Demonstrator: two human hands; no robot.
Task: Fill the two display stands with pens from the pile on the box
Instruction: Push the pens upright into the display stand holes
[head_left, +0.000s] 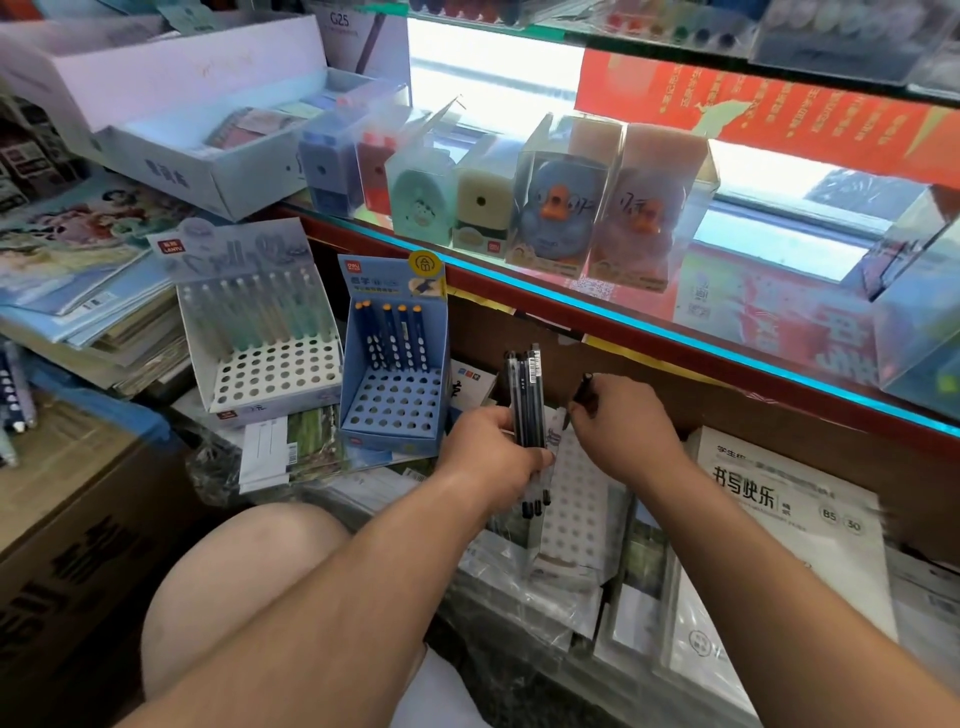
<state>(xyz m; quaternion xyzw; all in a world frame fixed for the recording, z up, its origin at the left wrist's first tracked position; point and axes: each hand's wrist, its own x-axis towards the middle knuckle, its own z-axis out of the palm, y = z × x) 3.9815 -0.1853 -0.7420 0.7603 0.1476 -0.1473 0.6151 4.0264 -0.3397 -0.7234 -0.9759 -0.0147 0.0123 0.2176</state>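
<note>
Pens (527, 400), dark and slim, stand upright in a small bundle just right of the frame's centre. I count at least three, though they overlap too much for an exact number. My left hand (493, 457) has its fingers curled round the bundle's lower half, and the pen tips poke out below the fist. My right hand (623, 431), just beside it, pinches one more dark pen (584, 387) between thumb and fingertips, with its end pointing up and left.

Both hands sit over a white sheet with rows of holes (576, 499), which lies flat among wrapped paper packs.

Left of the hands are two stands. The blue stand (389, 415) has five navy pens with orange ends (395, 338) in its back row. The white stand (270, 374), further left, has a back row of pale pens (260, 312), too blurred to count.

Above, along the glass counter (623, 322), are six boxed sharpeners (561, 208). One writing pad (779, 519) lies at right, and my knee (234, 597) is at lower left.
</note>
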